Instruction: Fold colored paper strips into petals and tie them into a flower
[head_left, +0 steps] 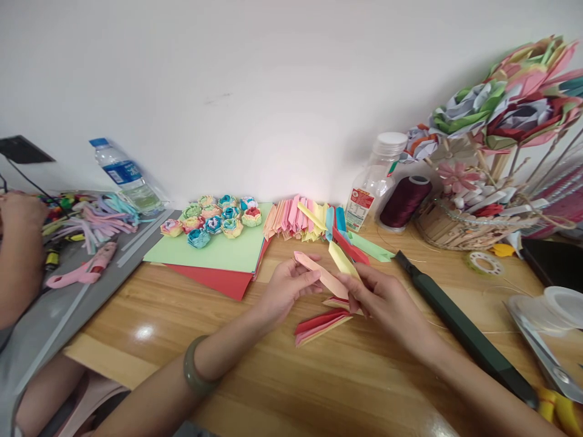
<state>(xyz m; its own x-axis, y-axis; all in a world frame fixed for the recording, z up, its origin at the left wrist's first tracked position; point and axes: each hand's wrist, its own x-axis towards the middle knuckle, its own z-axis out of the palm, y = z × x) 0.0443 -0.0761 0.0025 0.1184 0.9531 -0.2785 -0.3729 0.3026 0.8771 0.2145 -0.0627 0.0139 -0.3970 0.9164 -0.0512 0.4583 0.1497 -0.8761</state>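
My left hand, with a green bangle at its wrist, pinches a folded peach paper strip by its left part. Between the fingers of my right hand is a folded yellow paper piece, its tip pointing up and left. The right end of the peach strip reaches those same fingers. Just below the hands lies a small stack of red, pink and cream folded papers, and another folded piece lies partly hidden under my right hand. Behind, a long row of folded papers stands near the wall.
Paper flowers sit on green sheets. At right are a bottle, thread spool, flower basket, dark green tool, tape roll and scissors. Another person's arm is at left, near pink pliers.
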